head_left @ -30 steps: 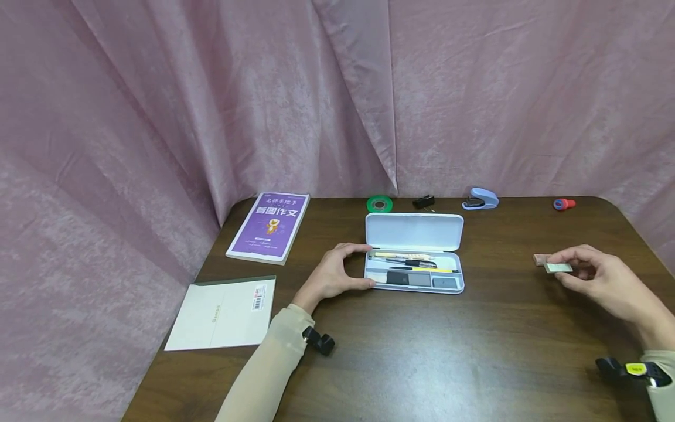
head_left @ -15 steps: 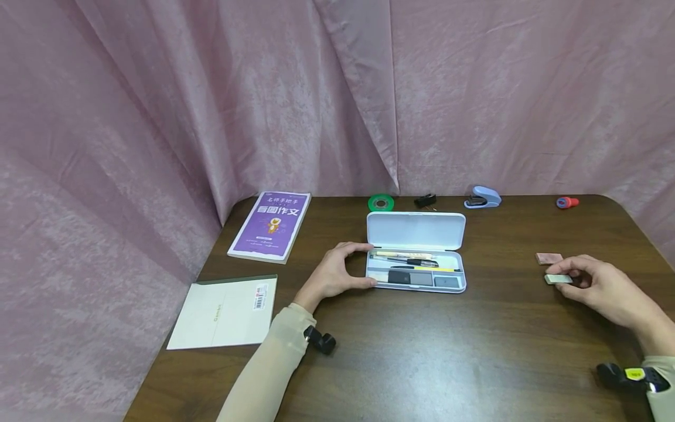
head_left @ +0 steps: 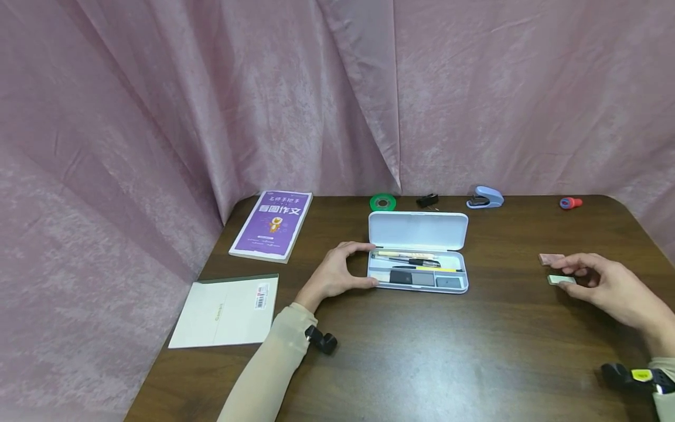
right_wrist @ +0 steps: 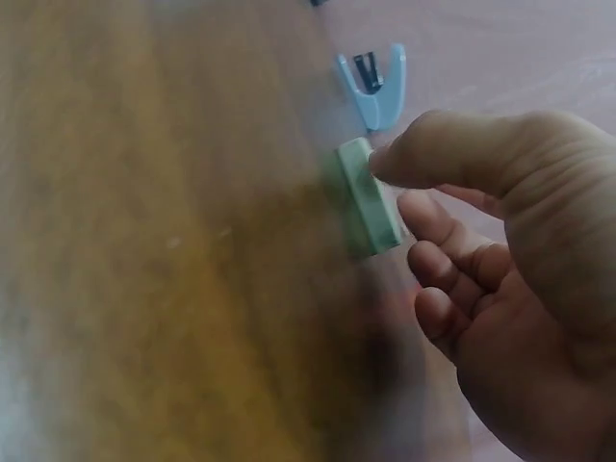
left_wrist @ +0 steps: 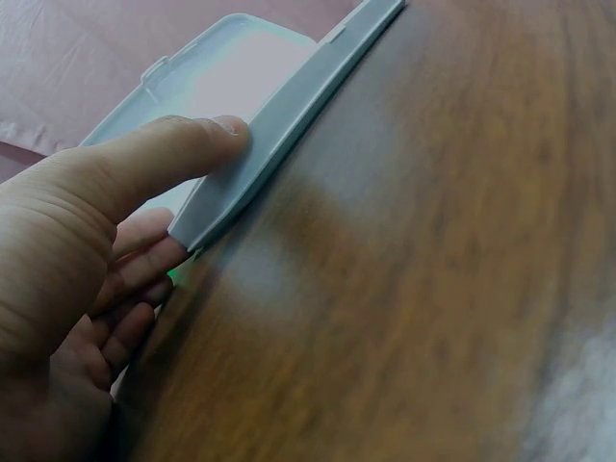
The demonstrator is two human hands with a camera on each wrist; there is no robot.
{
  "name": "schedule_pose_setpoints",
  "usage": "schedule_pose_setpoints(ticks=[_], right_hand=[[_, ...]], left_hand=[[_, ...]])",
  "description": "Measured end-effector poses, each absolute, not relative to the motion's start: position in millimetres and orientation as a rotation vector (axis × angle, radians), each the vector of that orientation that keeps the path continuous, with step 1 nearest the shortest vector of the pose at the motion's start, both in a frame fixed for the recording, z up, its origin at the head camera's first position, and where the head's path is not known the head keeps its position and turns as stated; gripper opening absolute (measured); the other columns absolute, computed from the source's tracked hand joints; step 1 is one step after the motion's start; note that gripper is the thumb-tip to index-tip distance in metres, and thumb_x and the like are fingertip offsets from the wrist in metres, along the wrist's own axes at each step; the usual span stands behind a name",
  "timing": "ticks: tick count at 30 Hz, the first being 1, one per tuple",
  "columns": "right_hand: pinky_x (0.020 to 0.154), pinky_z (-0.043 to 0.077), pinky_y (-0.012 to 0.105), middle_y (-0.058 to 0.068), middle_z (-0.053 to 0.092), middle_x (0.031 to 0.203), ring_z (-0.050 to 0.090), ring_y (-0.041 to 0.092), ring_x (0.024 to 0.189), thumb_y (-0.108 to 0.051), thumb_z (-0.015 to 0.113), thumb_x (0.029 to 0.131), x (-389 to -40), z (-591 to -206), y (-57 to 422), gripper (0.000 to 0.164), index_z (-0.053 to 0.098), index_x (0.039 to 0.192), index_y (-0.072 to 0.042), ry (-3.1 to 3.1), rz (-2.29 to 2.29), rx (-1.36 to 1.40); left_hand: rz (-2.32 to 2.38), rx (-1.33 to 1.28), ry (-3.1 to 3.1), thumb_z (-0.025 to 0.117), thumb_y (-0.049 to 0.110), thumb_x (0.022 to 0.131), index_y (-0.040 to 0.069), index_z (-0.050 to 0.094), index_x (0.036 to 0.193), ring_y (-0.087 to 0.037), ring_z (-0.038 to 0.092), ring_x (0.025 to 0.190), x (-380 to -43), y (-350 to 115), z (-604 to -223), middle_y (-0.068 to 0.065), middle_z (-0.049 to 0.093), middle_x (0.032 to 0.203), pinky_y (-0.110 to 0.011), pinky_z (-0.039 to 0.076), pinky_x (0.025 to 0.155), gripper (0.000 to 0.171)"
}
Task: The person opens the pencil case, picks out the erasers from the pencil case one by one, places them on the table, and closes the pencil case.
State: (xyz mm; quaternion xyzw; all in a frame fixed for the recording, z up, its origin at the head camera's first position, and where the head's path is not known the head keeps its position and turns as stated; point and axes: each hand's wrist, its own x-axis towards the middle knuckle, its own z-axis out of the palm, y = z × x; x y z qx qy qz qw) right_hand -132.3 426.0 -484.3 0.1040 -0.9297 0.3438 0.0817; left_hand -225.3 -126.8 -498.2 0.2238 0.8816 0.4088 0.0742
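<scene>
Green block [head_left: 559, 280] now on table [head_left: 474, 351]

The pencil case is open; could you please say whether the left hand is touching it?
Touching: the left wrist view shows the left hand with its thumb against the outer wall of the pencil case.

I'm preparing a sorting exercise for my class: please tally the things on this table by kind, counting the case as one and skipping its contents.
Books or booklets: 2 (purple book, white booklet)
Small blocks: 2 (pink block, green block)
Open pencil case: 1
Blue stapler: 1
Round green item: 1
Small black item: 1
Small red item: 1
Total: 9
</scene>
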Motion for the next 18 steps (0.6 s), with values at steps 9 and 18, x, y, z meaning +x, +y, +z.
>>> schedule_pose_setpoints(ticks=[9, 18], right_hand=[[0.077, 0.048, 0.006, -0.021, 0.081, 0.108, 0.068, -0.01, 0.095, 0.005, 0.086, 0.093, -134.6, -458.0, 413.5, 0.042, 0.07, 0.132, -0.004, -2.651, 1.223, 0.26], [0.079, 0.054, 0.009, -0.016, 0.079, 0.114, 0.073, -0.001, 0.094, 0.009, 0.084, 0.093, -141.3, -438.3, 376.5, 0.044, 0.072, 0.133, -0.004, -2.562, 1.376, 0.32]], left_hand=[[1.22, 0.682, 2.653, 0.101, 0.045, 0.082, 0.033, 0.069, 0.151, -0.02, 0.05, 0.152, -226.3, -124.3, -496.3, 0.006, 0.063, 0.156, -0.048, 0.039, 0.129, 0.077], [1.205, 0.671, 2.661, 0.101, 0.046, 0.081, 0.034, 0.069, 0.15, -0.021, 0.049, 0.152, -225.1, -126.0, -497.3, 0.006, 0.062, 0.157, -0.048, 0.038, 0.129, 0.077]])
